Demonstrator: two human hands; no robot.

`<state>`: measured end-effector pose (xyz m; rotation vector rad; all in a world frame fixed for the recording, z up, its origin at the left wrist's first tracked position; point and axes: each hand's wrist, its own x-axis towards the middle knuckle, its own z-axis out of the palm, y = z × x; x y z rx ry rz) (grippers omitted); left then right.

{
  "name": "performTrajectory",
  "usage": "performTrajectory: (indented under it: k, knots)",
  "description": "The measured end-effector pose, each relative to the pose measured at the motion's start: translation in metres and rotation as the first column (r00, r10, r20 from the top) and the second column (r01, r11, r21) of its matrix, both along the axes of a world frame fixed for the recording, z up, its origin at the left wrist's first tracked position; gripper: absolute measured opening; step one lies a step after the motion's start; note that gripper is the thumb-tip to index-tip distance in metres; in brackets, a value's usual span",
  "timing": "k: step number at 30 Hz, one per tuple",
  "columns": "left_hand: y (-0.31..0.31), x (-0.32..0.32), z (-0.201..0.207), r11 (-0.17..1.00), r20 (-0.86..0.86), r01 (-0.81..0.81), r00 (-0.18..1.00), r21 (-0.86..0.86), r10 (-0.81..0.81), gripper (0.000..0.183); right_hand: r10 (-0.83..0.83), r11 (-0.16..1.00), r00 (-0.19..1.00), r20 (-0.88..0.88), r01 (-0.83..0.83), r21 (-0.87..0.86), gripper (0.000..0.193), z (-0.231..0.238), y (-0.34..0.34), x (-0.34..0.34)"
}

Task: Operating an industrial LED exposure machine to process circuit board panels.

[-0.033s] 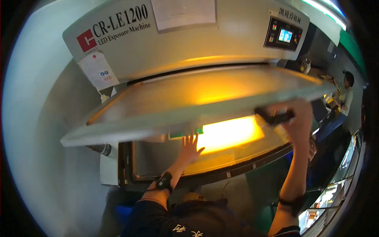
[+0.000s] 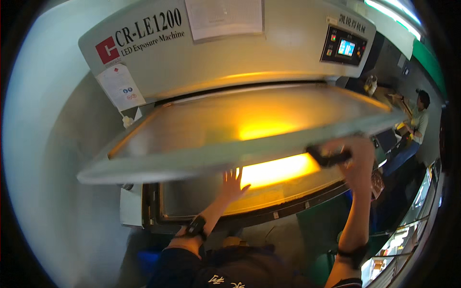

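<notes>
My right hand (image 2: 359, 158) is wrapped round a black handle (image 2: 328, 157) at the front edge of a large framed lid (image 2: 201, 161). The lid hangs tilted above the bed of an exposure machine (image 2: 288, 60). My left hand (image 2: 233, 186) lies palm down on the bed, fingers spread, its fingertips close below the lid's edge. Beside its fingers a rectangular panel (image 2: 278, 171) glows bright yellow-white. Whatever lies farther back on the bed is hidden by the lid.
A small lit screen (image 2: 346, 48) with buttons sits at the machine's upper right. Paper sheets (image 2: 224, 18) are fixed to its front. Another person (image 2: 418, 120) works at the far right. A dark rim (image 2: 249, 221) borders the bed's near side.
The lid has come lower, and my right hand has moved down with the handle. A green-edged piece by my left fingertips is now covered from view. My left hand stays nearly in place.
</notes>
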<state>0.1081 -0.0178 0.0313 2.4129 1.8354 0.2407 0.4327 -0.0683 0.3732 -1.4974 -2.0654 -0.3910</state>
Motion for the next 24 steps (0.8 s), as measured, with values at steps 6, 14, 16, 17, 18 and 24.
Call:
performTrajectory:
  k: [6, 14, 16, 17, 18, 24]
  knots:
    - [-0.098, 0.041, 0.074, 0.445, 0.825, 0.849, 0.453, -0.285, -0.336, 0.061, 0.17, 0.743, 0.975, 0.141, -0.033, -0.668, 0.027, -0.059, -0.058, 0.024]
    - [-0.046, 0.093, 0.093, 0.391, 0.823, 0.898, 0.373, -0.203, -0.429, 0.059, 0.133, 0.637, 0.906, 0.401, 0.231, -0.736, 0.057, -0.315, -0.092, 0.034]
    - [-0.011, 0.094, 0.059, 0.849, 0.388, 0.373, 0.894, -0.374, -0.222, 0.063, 0.156, 0.491, 0.872, 0.464, 0.339, -0.802, 0.056, -0.358, -0.093, 0.042]
    - [0.0, 0.077, 0.039, 0.923, 0.254, 0.21, 0.958, -0.321, -0.13, 0.067, 0.175, 0.507, 0.871, 0.46, 0.321, -0.8, 0.056, -0.351, -0.085, 0.033]
    - [0.0, 0.058, 0.017, 0.966, 0.122, 0.066, 0.992, -0.252, -0.036, 0.07, 0.189, 0.479, 0.864, 0.467, 0.334, -0.811, 0.053, -0.343, -0.089, 0.028]
    - [-0.029, 0.034, -0.03, 0.995, -0.038, 0.075, 0.997, 0.072, -0.072, 0.071, 0.21, 0.425, 0.881, 0.425, 0.309, -0.851, 0.047, -0.344, -0.098, 0.028]
